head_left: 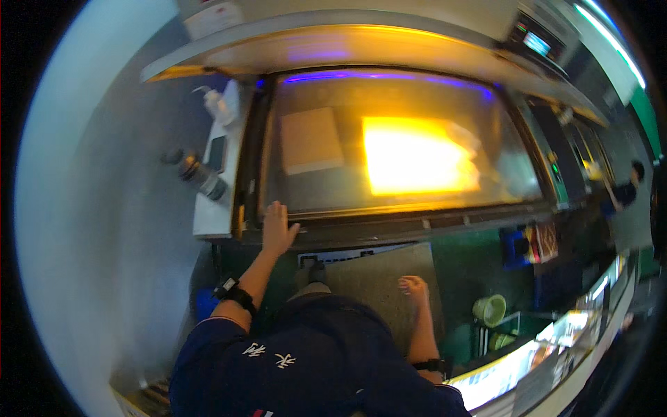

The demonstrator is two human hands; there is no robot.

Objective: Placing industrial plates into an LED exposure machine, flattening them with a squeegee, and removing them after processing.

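My left hand (279, 235) lies with its fingers stretched out over the dark front rim (333, 224) of a framed work bed (243, 167). Inside the frame, on the left part of the bed, sits a flat tan rectangular sheet or board (311, 140). To its right a rectangle (417, 156) glows so brightly yellow-white that its surface detail is lost. Low in front of the bed, well apart from it, hangs my right hand (415, 288), its fingers loosely curled; I see nothing in them. A wide raised lid (347, 45) spans the far side.
On a white ledge (214, 217) at the left stand a drink bottle (205, 181) and a white pump bottle (217, 108), beside a dark phone (217, 154). Green baskets (490, 311) and a bright lit table (500, 375) are at the lower right. Another person (624, 193) is at the far right.
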